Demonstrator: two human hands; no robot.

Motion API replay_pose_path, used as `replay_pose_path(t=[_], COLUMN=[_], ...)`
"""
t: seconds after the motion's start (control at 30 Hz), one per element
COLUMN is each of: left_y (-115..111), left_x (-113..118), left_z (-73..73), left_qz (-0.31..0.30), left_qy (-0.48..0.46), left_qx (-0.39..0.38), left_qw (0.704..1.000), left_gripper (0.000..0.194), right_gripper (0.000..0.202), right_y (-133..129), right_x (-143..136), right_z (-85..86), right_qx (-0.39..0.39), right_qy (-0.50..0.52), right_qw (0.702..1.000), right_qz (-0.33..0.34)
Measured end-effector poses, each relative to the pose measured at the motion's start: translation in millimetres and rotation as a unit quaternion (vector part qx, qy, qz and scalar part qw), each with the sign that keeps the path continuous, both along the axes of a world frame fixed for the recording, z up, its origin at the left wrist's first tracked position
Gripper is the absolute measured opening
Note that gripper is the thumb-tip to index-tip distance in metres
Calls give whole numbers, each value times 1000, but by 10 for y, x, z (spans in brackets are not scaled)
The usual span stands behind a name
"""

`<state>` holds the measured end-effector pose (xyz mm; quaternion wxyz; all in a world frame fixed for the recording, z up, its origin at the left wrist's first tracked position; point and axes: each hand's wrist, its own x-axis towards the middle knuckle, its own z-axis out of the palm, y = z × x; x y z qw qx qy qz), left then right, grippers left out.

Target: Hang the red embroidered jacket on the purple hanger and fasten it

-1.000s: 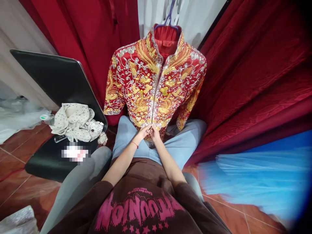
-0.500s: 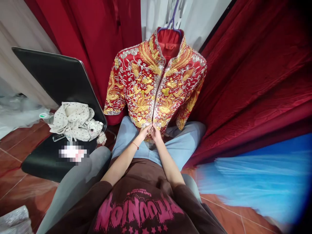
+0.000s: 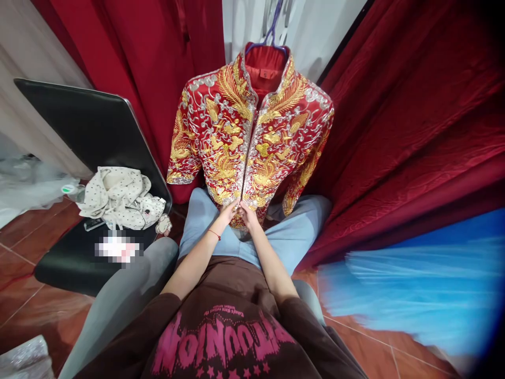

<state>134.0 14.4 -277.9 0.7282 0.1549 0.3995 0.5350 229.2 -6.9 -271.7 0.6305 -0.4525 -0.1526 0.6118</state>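
A red jacket (image 3: pixel 272 134) with gold and silver embroidery hangs in front of me on a purple hanger (image 3: pixel 272 36). Its stand collar is parted, and the front edges come together lower down. My left hand (image 3: pixel 228 211) pinches the jacket's front edge near the hem. Right beside it, my right hand (image 3: pixel 248 215) is closed on the opposite front edge. The fingertips of both hands meet at the centre line; whatever small fastening may lie between them is hidden. The lower hem rests between my knees in light blue trousers.
On the left, a black chair (image 3: pixel 74 126) holds a dotted white cloth bag (image 3: pixel 118 197), with a phone-like object (image 3: pixel 93 224) beside it. Red curtains (image 3: pixel 414 116) hang on both sides. Blue tulle (image 3: pixel 410 284) spreads over the tiled floor at right.
The jacket's collar and upper front have shifted slightly left in view. Both hands have moved a little left too, still closed at the front edges.
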Motion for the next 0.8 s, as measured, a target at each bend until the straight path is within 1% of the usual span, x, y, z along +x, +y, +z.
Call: replay_pose_path(t=[0.1, 0.17, 0.37, 0.57, 0.8], left_y=[-4, -5, -9, -3, 0], left_x=[17, 22, 13, 27, 39], left_z=[7, 12, 15, -6, 6], left_qz=[-16, -25, -41, -42, -43], left_qy=[-4, -6, -14, -22, -29], left_qx=[-8, -12, -14, -15, -17], left_qw=[1000, 1000, 999, 999, 999], left_gripper=[25, 24, 27, 18, 17], right_gripper=[13, 13, 14, 12, 13], right_y=[-13, -20, -28, -20, -21], right_x=[8, 13, 26, 23, 6], right_z=[13, 21, 39, 45, 54], right_qx=[1, 4, 16, 17, 12], right_qy=[32, 45, 61, 67, 76], right_qw=[999, 998, 997, 996, 996], right_qz=[39, 46, 49, 54, 39])
